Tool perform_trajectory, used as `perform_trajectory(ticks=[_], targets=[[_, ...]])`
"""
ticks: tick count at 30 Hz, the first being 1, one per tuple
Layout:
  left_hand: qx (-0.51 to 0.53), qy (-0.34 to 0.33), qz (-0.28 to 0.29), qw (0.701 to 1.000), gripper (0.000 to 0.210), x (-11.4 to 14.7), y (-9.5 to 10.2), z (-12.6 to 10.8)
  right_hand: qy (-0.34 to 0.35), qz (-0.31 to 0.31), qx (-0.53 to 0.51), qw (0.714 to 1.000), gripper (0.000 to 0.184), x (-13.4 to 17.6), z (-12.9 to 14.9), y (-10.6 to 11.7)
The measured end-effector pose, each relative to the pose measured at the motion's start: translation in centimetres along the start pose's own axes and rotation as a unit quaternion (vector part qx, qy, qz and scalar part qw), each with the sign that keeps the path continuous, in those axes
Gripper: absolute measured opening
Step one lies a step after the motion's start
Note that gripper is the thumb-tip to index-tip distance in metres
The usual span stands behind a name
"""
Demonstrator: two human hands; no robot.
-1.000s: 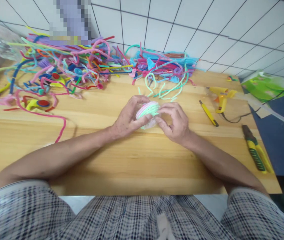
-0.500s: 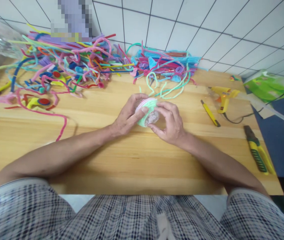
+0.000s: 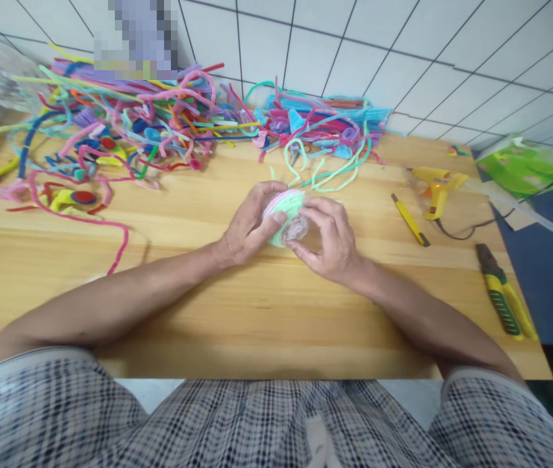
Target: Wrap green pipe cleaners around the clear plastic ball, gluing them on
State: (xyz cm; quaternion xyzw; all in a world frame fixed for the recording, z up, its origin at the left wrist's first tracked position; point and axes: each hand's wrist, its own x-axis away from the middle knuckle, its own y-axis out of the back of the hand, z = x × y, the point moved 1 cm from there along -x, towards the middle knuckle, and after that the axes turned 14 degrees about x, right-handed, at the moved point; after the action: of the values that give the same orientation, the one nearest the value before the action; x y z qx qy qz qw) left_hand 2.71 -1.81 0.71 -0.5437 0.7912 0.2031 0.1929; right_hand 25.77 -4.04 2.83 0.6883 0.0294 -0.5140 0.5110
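Observation:
Between my two hands is a small rounded piece wound from fuzzy pipe cleaners (image 3: 286, 205), mint green with a pale pink band. A crinkled, clear or greyish filling (image 3: 296, 229) shows on its right side. My left hand (image 3: 251, 224) wraps its left side, with the thumb pressed across the front. My right hand (image 3: 331, 235) grips the right edge, its fingertips on top and its thumb at the bottom. Behind the hands, loose mint-green pipe cleaners (image 3: 337, 182) curl on the wooden table (image 3: 266, 318). What the piece looks like underneath is hidden.
Tangled colourful pipe cleaners (image 3: 125, 123) cover the back left, beside a blue bundle (image 3: 354, 112). To the right lie a yellow utility knife (image 3: 410, 220), a yellow glue gun (image 3: 436, 188) with its cord, and green-yellow pliers (image 3: 503, 296). A tiled wall (image 3: 393, 58) stands behind.
Hardly anything differs. Both hands keep their hold on the wound piece, which seems only very slightly turned. The whole view has shifted a little.

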Motion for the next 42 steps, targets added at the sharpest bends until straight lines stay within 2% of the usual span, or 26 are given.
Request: perform_trajectory(ticks=[6, 18, 26, 33, 39, 42], targets=[[-0.019, -0.006, 0.002, 1.000, 0.053, 0.05, -0.07, 0.42, 0.009, -0.009, 0.001, 1.000, 0.069, -0.17, 0.11, 0.05], [-0.032, -0.013, 0.011, 0.999, 0.055, 0.07, -0.12, 0.43, -0.004, 0.025, 0.006, 1.000, 0.061, 0.23, -0.15, 0.12], [-0.067, -0.043, 0.033, 0.996, 0.054, -0.13, 0.22, 0.63, 0.007, -0.008, 0.003, 1.000, 0.063, 0.13, -0.05, 0.03], [-0.088, -0.059, 0.042, 0.993, 0.054, -0.17, 0.37, 0.80, -0.010, 0.019, -0.005, 1.000, 0.058, 0.39, -0.24, -0.03], [-0.093, -0.058, 0.048, 0.993, 0.057, -0.15, 0.42, 0.91, 0.024, -0.036, -0.004, 0.999, 0.063, -0.09, -0.04, -0.11], [-0.096, -0.057, 0.054, 0.992, 0.057, -0.14, 0.52, 0.83, 0.030, -0.044, -0.006, 0.999, 0.065, -0.27, 0.01, -0.11]])
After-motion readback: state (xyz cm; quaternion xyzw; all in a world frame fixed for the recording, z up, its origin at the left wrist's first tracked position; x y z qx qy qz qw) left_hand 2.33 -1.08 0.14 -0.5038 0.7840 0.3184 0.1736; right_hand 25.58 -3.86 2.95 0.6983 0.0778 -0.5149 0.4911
